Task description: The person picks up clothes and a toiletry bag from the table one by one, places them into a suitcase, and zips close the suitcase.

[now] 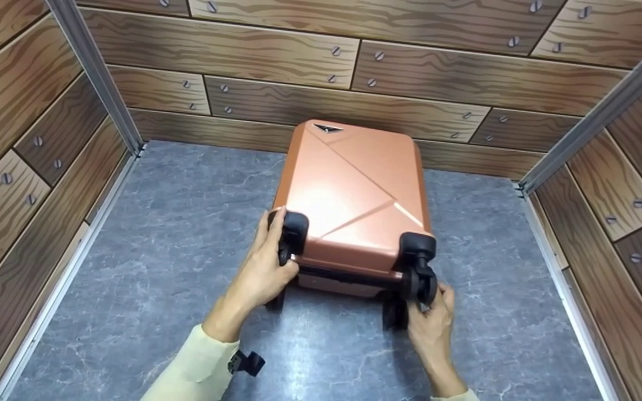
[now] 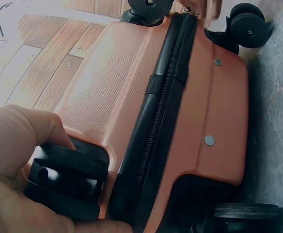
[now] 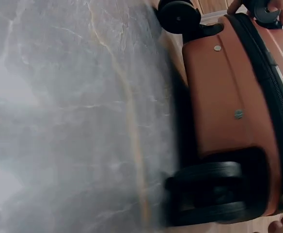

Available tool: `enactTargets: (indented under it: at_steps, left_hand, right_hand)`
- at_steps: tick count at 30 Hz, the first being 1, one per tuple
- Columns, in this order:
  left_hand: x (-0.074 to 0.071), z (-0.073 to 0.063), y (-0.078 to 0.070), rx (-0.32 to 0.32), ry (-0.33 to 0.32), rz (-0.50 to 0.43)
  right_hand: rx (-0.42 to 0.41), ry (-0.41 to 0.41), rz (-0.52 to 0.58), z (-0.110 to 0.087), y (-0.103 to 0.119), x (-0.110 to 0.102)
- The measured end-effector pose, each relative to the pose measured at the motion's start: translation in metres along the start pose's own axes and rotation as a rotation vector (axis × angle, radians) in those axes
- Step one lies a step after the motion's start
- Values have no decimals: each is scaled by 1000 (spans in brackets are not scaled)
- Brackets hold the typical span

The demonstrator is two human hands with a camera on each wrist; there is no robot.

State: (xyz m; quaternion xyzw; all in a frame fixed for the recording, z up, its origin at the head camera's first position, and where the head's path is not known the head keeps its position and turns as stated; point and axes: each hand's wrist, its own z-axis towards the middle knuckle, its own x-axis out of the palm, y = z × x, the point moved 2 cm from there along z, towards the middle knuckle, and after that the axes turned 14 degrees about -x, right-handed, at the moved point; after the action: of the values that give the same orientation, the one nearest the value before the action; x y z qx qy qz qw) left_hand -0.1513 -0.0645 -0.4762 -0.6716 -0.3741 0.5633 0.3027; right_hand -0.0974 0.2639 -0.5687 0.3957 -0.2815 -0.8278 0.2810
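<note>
An orange hard-shell suitcase (image 1: pixel 354 184) lies flat on the floor, its wheeled end towards me. My left hand (image 1: pixel 259 278) grips the near left corner, fingers and thumb around the upper black wheel (image 2: pixel 66 182). A black zipper (image 2: pixel 153 131) runs across this end between the two shell halves. At the near right corner, my right hand (image 1: pixel 432 323) is partly hidden behind the right upper wheel (image 1: pixel 420 284). In the left wrist view its fingertips pinch at the zipper's far end, where a small metal pull (image 2: pixel 186 9) shows. The lower right wheel (image 3: pixel 207 189) is beside that hand.
Grey marble-patterned floor (image 1: pixel 159 267) surrounds the suitcase. A wood-plank-patterned wall (image 1: pixel 276 67) stands close behind its far end, with similar walls on the left (image 1: pixel 25 156) and right (image 1: pixel 622 195). Metal posts mark both back corners.
</note>
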Motion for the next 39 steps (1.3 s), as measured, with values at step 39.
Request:
enactTargets:
  at_steps: [39]
  left_hand:
    - [3, 4, -3, 20, 14, -23]
  right_hand:
    - [-348, -151, 186, -22, 19, 27]
